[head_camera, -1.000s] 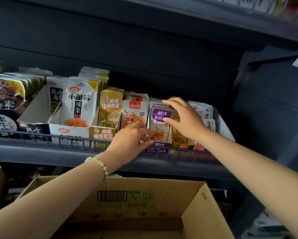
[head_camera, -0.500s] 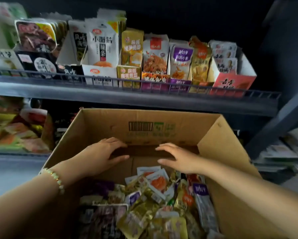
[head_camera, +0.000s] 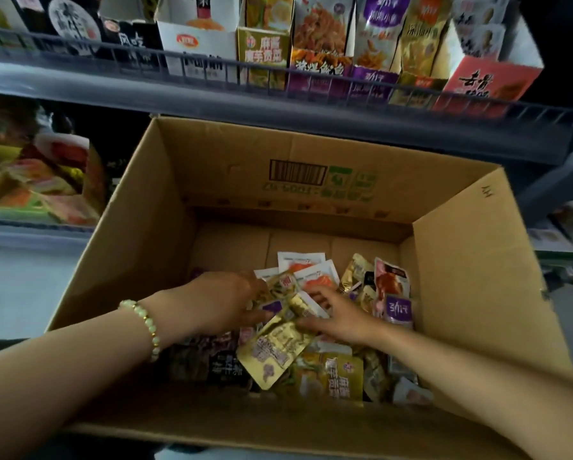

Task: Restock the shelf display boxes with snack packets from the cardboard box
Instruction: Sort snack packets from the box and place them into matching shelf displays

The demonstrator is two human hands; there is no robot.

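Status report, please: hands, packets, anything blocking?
Left hand in snack packets, grip unclear. Right hand open on them. Cardboard box open, nothing blocking.

Printed "去骨" on red box (head_camera: pixel 484 82), "麻酱" on olive box (head_camera: pixel 262 55).

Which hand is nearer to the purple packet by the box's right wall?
Right. The right hand lies just left of the purple packet; the left hand is much farther left, beyond the right hand.
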